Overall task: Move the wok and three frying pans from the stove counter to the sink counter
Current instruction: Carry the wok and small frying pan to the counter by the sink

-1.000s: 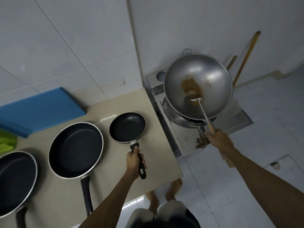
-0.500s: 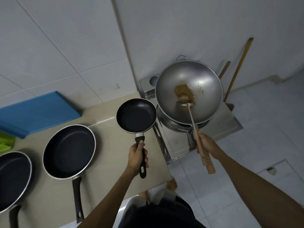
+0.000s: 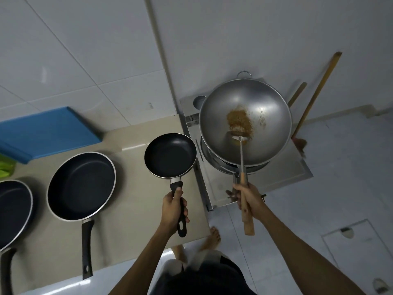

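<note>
My left hand (image 3: 173, 206) grips the black handle of the small black frying pan (image 3: 170, 155) and holds it above the counter's right end, its rim close to the wok. The steel wok (image 3: 265, 124) sits tilted over the stove burner, with brown residue (image 3: 239, 119) inside. My right hand (image 3: 249, 198) is closed around the wooden handle of a metal spatula (image 3: 241, 150) whose blade lies in the wok. The wok's own handle runs under that hand; I cannot tell if it is gripped too. A medium pan (image 3: 80, 186) and a large pan (image 3: 12, 209) lie on the beige counter (image 3: 136, 209).
The steel stove (image 3: 287, 175) stands right of the counter, against the tiled wall. A blue board (image 3: 46, 130) leans at the counter's back, with something green (image 3: 5, 169) at the far left. Wooden sticks (image 3: 316, 92) lean on the wall behind the stove. My bare feet stand below the counter edge.
My left hand lifted the small pan off the counter and carried it right, up beside the wok. My right hand slid up the spatula handle, whose wooden end now sticks out below the hand.
</note>
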